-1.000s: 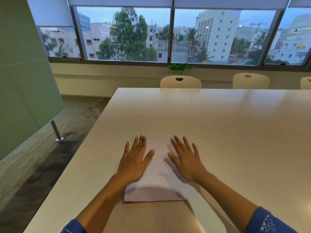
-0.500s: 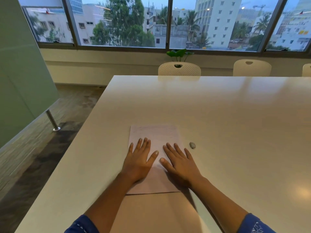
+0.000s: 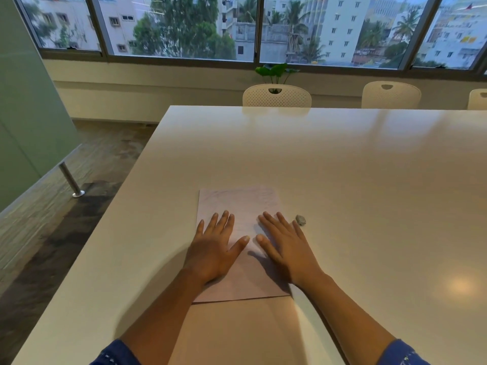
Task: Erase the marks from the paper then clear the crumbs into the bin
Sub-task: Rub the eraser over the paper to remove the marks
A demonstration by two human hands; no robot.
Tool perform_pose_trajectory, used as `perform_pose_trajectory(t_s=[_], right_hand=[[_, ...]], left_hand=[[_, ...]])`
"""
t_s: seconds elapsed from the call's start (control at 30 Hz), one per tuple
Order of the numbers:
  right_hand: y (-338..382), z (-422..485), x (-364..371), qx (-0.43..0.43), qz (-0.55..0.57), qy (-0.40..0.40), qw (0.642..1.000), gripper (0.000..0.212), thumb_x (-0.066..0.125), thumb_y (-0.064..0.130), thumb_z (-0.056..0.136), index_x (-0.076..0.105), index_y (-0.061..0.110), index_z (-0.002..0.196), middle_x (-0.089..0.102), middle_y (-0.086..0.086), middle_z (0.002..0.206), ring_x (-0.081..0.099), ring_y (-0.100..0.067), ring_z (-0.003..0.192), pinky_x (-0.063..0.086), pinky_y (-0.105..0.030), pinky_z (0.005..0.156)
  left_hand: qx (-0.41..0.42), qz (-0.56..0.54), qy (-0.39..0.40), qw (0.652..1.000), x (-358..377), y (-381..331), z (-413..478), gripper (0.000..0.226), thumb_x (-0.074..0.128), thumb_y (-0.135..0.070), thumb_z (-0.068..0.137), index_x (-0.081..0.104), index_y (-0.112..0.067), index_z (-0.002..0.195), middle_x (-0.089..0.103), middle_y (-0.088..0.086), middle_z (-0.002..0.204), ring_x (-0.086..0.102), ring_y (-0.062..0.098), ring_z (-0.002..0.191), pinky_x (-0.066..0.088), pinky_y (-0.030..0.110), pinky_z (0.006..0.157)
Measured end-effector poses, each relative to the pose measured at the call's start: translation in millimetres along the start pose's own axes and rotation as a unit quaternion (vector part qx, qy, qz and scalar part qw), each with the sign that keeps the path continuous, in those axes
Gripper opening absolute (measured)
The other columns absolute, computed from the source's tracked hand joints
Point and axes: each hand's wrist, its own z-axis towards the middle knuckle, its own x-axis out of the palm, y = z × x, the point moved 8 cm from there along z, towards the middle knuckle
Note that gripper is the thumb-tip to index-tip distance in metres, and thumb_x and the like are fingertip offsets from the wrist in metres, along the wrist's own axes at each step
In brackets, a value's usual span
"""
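Paper [image 3: 238, 204] lay flat on the tabletop [image 3: 342, 180], near its left edge, with faint marks across the top, possibly pencil. Your left hand [image 3: 214, 251] and right hand [image 3: 286, 248] rested flat on it, fingers straight, grip released on both. Small grey eraser [image 3: 300, 220] sat just beside your right fingertips, off the sheet.
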Motion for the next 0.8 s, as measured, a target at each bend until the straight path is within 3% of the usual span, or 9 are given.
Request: perform_pose_trajectory(t_s=[0.1,0.3,0.47,0.7,0.8], right_hand=[[-22,1,-17,0.027,-0.003,-0.058,0.998,0.063,0.015,0.06,0.099,0.032,0.03,0.152,0.025,0.01,0.16,0.013,-0.016,0.15,0.004,-0.037,0.12],[-76,0,-37,0.114,0.019,-0.147,0.982,0.051,0.041,0.039,0.096,0.054,0.014,0.138,0.053,-0.008,0.141,0.04,-0.029,0.132,0.027,-0.034,0.11],[-88,-5,-37,0.157,0.063,-0.161,0.972,0.033,0.056,0.027,0.098,0.062,0.011,0.126,0.058,-0.01,0.126,0.04,-0.029,0.121,0.029,-0.025,0.088],[-85,-2,-40,0.124,0.096,-0.18,0.971,0.023,0.062,0.024,0.096,0.071,0.012,0.113,0.063,-0.007,0.106,0.051,-0.025,0.101,0.036,-0.027,0.078],[-80,-3,-43,0.116,0.152,-0.193,0.962,0.024,0.062,0.023,0.095,0.07,0.012,0.115,0.064,-0.002,0.102,0.059,-0.017,0.09,0.041,-0.02,0.073]], left_hand=[[0.003,-0.007,0.014,1.0,0,1,1,0.107,-0.023,-0.082,0.07,-0.003,-0.026,0.159,-0.007,-0.008,0.166,-0.008,0.014,0.153,-0.002,0.04,0.125],[0.005,-0.008,0.033,0.999,1,1,-1,0.09,-0.005,-0.075,0.083,-0.005,-0.026,0.159,-0.012,-0.009,0.164,-0.012,0.012,0.152,-0.006,0.039,0.124],[0.005,-0.012,0.041,0.999,0,-1,-1,0.094,-0.008,-0.076,0.079,-0.007,-0.027,0.159,-0.014,-0.01,0.164,-0.014,0.011,0.152,-0.008,0.039,0.124],[0.002,-0.013,0.046,0.999,1,0,-1,0.088,-0.002,-0.074,0.084,-0.007,-0.027,0.159,-0.014,-0.01,0.164,-0.014,0.011,0.152,-0.008,0.039,0.124],[0.003,-0.011,0.049,0.999,1,0,-1,0.088,-0.001,-0.074,0.085,-0.007,-0.027,0.158,-0.014,-0.01,0.164,-0.014,0.011,0.152,-0.007,0.04,0.124]])
